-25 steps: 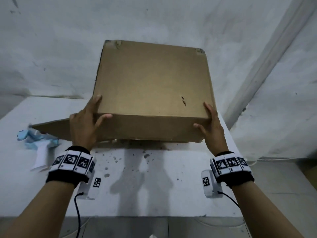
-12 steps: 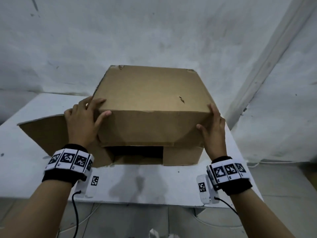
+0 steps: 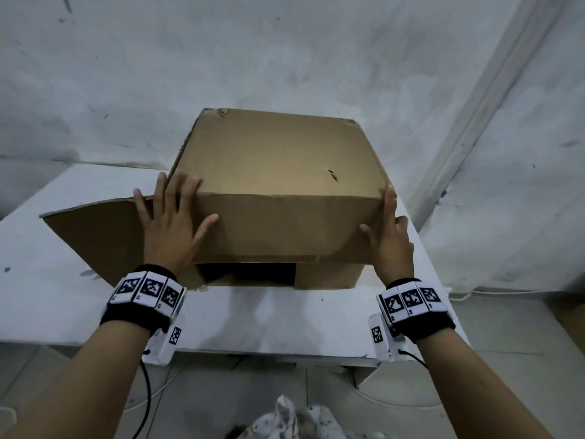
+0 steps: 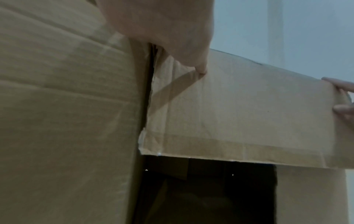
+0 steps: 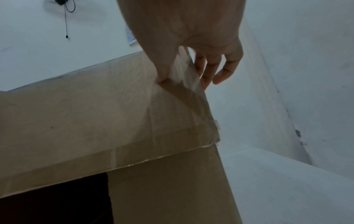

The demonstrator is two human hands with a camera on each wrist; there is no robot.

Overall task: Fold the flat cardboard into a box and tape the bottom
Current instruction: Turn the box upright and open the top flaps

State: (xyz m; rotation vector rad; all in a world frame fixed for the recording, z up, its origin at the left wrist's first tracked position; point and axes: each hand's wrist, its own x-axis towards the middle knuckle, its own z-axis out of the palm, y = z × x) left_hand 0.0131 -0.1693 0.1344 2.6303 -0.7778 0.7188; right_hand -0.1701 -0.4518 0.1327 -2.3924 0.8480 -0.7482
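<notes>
The left hand (image 3: 172, 224) is lying flat on the near left corner of the brown corrugated cardboard box (image 3: 275, 172), its fingers spread straight over the top edge and its thumb stretching along the front flap (image 3: 278, 226); the right hand (image 3: 391, 239) is pressing the near right corner, fingers extending straight up the side wall and thumb touching the front face, so neither hand is curling round anything. The box is resting on the white table (image 3: 253, 315), near its front edge, with its large top panel tilting up toward the wall. Compared with half a second ago, the box is sitting at much the same spot, while the left hand is lying flatter with fingers more splayed and the thumb reaching further across the front. One second ago the box was being held higher and tipped more steeply, and a pale blue and white object was lying on the table at the left; it is no longer showing. By count: one box, two hands, one table, one wide side flap (image 3: 95, 236) sticking out to the left, one front flap folding down over a dark opening (image 3: 247, 274), one smaller flap (image 3: 329, 275) at the lower right, and two black wristbands (image 3: 142, 294) carrying black-and-white square markers.
</notes>
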